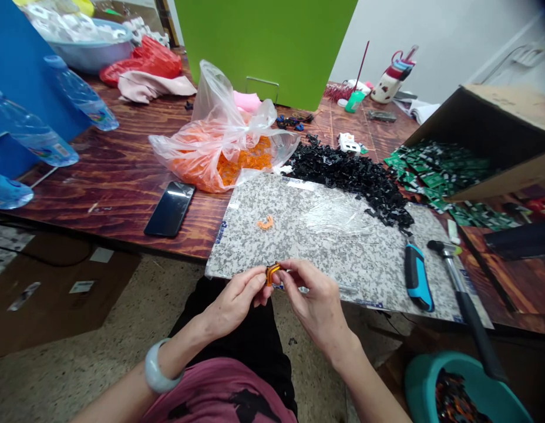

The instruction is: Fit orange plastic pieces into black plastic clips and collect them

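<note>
Watching through the head camera, I see the left hand (235,299) and right hand (314,302) together, pinching a small orange plastic part (272,273) just above the edge of a speckled stone slab (343,261); a loose orange piece (266,222) lies farther onto the slab, with a blue-handled knife (417,277) to the right.

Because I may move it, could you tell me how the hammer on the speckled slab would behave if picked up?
The hammer will probably feel stiff, given its straight metal shaft. It is likely head-heavy, so it may swing headward when lifted. Its black grip seems to overhang the speckled grey slab, so a push could tip it toward the teal basin.
</note>
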Tool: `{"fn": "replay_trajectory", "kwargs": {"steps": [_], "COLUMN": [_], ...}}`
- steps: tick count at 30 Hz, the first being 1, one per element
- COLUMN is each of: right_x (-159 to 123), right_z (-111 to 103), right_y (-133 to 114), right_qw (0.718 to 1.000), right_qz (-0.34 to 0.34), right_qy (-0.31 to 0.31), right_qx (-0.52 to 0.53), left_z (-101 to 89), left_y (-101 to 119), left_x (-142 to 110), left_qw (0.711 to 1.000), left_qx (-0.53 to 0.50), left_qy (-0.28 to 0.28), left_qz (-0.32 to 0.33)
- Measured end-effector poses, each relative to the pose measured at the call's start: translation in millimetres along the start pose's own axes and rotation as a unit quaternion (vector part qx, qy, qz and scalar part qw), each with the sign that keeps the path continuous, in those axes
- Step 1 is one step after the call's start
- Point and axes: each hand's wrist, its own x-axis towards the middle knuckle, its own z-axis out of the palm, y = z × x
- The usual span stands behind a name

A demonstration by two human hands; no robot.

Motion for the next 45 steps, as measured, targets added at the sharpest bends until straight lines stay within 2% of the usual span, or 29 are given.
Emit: {"fn": "replay_trajectory", "kwargs": {"steps": [9,13,17,21,25,29,35,45], "right_x": [-0.3,-1.6,-2.7,-0.8,1.3,-0.3,-1.8,-4.1], "right_z": [-2.2,-0.8,-0.7,-9.9,-19.8,-18.4,-15.1,-15.9], "right_y": [2.1,-0.1,-2.2,-5.5,-5.3,1.3,2.5,-0.2], "right_qw": [0.999,0.999,0.998,0.990,0.975,0.959,0.947,0.960], "right_qz": [0.029,0.034,0.042,0.081,0.118,0.131,0.151,0.131], "right_qy": [-0.015,-0.016,-0.010,-0.055,-0.120,-0.150,-0.146,-0.137], "right_qx": [0.036,0.031,0.042,0.100,0.147,0.203,0.242,0.208], "left_z": [0.9,2.0,3.4,2.0,-0.7,-2.2,-2.3,-1.8], "left_y": [8.2,6.7,4.3,7.0,11.9,16.1,18.6,20.4], "left_x": [-0.6,-2.7,-4.5,-7.0,-9.4,-11.1,-11.9,-12.1], "left_qw": [0.996,0.984,0.975,0.969,0.965,0.959,0.960,0.959], "left_qx": [0.087,0.178,0.218,0.244,0.259,0.278,0.268,0.271], "left_qy": [-0.004,0.017,0.029,0.018,-0.011,-0.039,-0.063,-0.055], "left_qz": [0.000,0.018,0.034,0.040,0.042,0.046,0.047,0.063]}}
